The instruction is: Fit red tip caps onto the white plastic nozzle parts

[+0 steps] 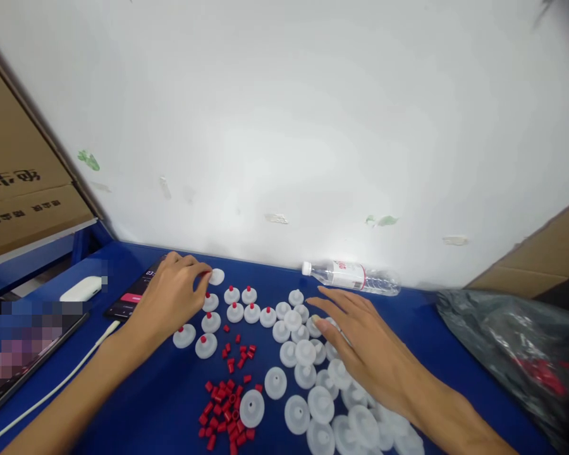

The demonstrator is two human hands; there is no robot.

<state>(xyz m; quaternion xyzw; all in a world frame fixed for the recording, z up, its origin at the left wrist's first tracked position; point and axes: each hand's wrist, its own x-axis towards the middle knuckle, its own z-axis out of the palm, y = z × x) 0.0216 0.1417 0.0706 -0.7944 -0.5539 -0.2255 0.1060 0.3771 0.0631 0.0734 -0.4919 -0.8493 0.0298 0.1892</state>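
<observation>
Head view: blue table (161,404) against a white wall, stock as follows. Capped discs (235,311): about nine white plastic discs, each with a red cap seated on its centre post, set out in loose rows at centre left; these count as finished. Bare discs (321,404): a larger, overlapping heap at centre right and toward the near edge, posts uncovered, by appearance well over twice the finished lot; these remain to be done. Red caps (227,404): a loose scatter of small red sleeves near the front, between the two groups, with plenty left. Left hand (171,297): fingers bunched and closed on one white disc (216,276) at the far end of the finished rows, a spot of red showing at the fingertips. Right hand (365,347): flat and released, fingers spread across the bare heap, grasping nothing. Sundry: a clear plastic bottle (353,277) lying on its side by the wall, its red-and-white label too small to read; a phone (135,294) beside the left hand, screen lit with pale digits partly hidden; a cardboard box (19,189) at far left with dark printed characters that cannot be made out; a black bag (516,341) at right with red pieces inside; a white cable (52,392).
</observation>
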